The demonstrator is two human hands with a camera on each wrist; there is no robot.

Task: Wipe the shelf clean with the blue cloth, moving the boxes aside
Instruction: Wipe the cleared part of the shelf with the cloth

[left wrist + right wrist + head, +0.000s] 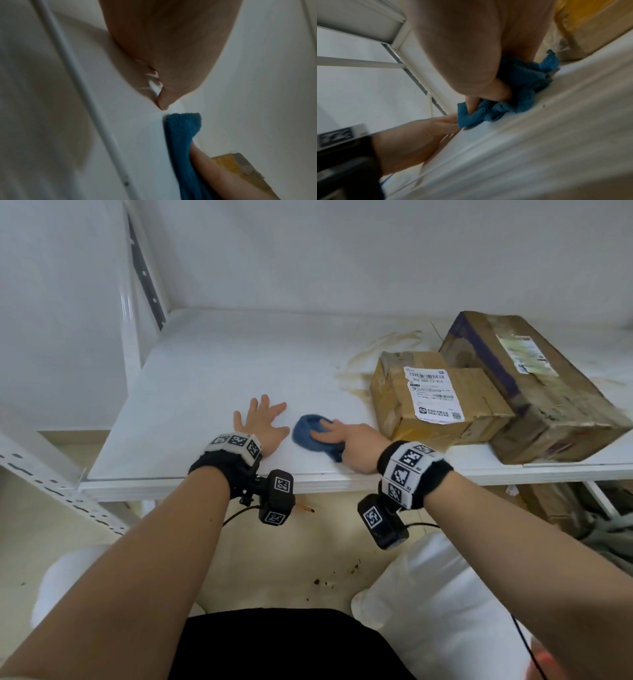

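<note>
A white shelf (212, 361) runs across the head view. My left hand (263, 421) lies flat on it with fingers spread and holds nothing. Just to its right, my right hand (342, 436) grips the bunched blue cloth (308, 431) and presses it on the shelf near the front edge. In the right wrist view the thumb digs into the cloth (522, 83). A small taped cardboard box (435, 398) with a white label stands right of the cloth. A larger worn box (541, 392) leans behind it. Brown smears (373, 350) mark the shelf behind the small box.
A white upright post (135, 302) closes the shelf's left end, and a perforated rail (51, 481) slants below it. More boxes and clutter (565, 508) sit under the shelf at the right. Dark crumbs (322, 580) dot the floor.
</note>
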